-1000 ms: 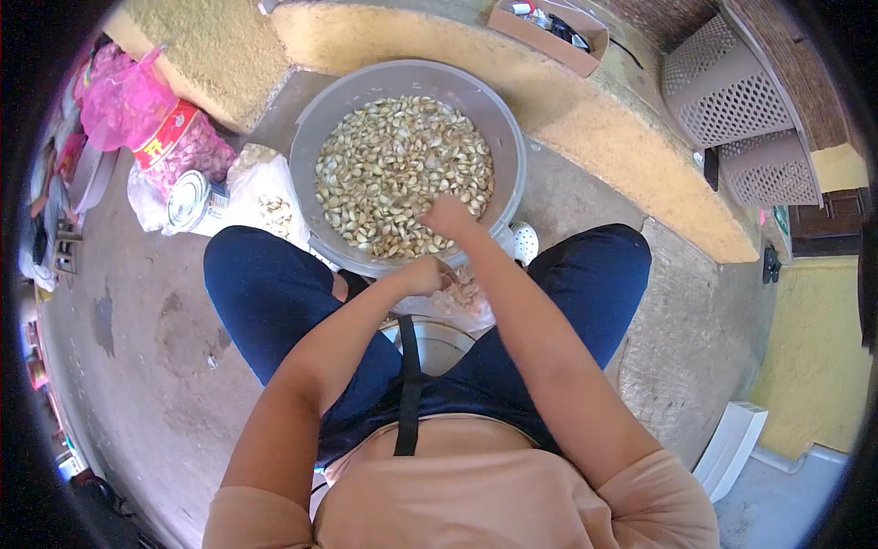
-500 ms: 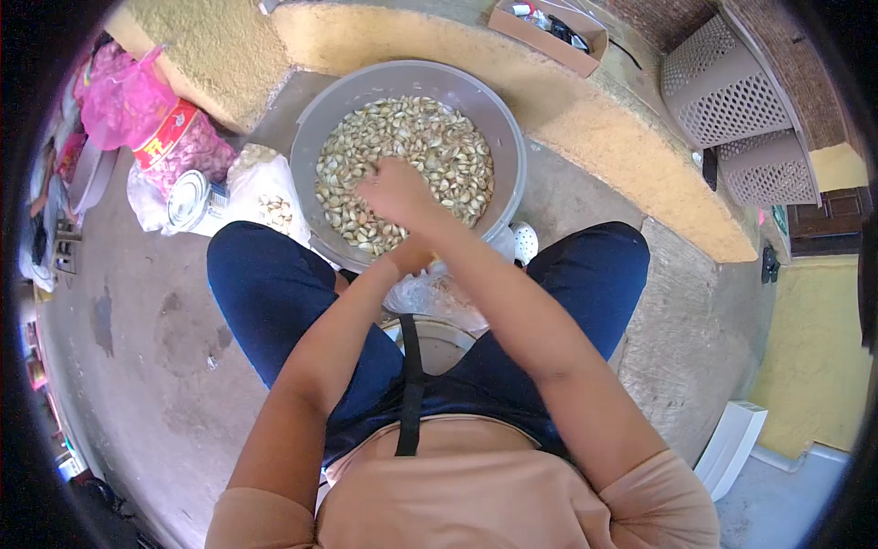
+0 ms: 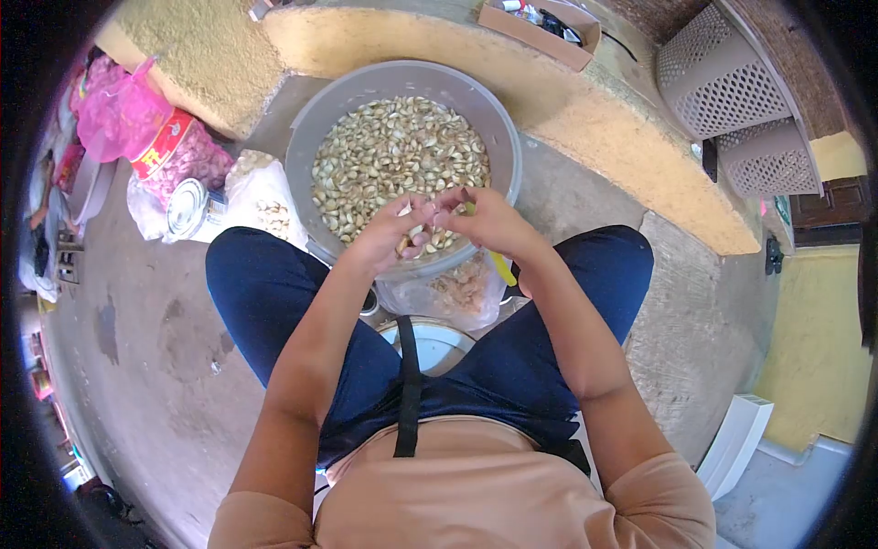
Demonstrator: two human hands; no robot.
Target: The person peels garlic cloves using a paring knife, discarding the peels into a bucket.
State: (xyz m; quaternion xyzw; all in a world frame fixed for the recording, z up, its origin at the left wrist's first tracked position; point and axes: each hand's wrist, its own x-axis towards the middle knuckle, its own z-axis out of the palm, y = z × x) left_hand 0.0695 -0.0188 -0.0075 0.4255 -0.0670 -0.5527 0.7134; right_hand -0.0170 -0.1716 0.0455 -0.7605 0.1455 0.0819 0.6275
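Note:
A big round grey tub point(image 3: 498, 119) between my knees holds many garlic cloves point(image 3: 398, 146). Over its near rim my two hands meet. My left hand point(image 3: 398, 233) is closed, palm turned up, with garlic cloves point(image 3: 403, 245) in its curled fingers. My right hand point(image 3: 491, 222) is closed too, its fingertips pinched near the left ones. A yellow-handled tool point(image 3: 503, 268) sticks out below its palm; the tool's working end is hidden. Below the hands lies a clear plastic bag point(image 3: 457, 288) of pale peelings.
At left stand a pink net sack of garlic point(image 3: 192, 156), a tin can point(image 3: 189, 206) and a white bag point(image 3: 265, 197) with cloves. A low yellow ledge point(image 3: 402, 38) runs behind the tub, carrying a cardboard box point(image 3: 540, 37). Grey lattice baskets point(image 3: 722, 82) are at right.
My right hand has come back from the middle of the cloves to the tub's near rim. My left hand has risen from below the right forearm to meet it.

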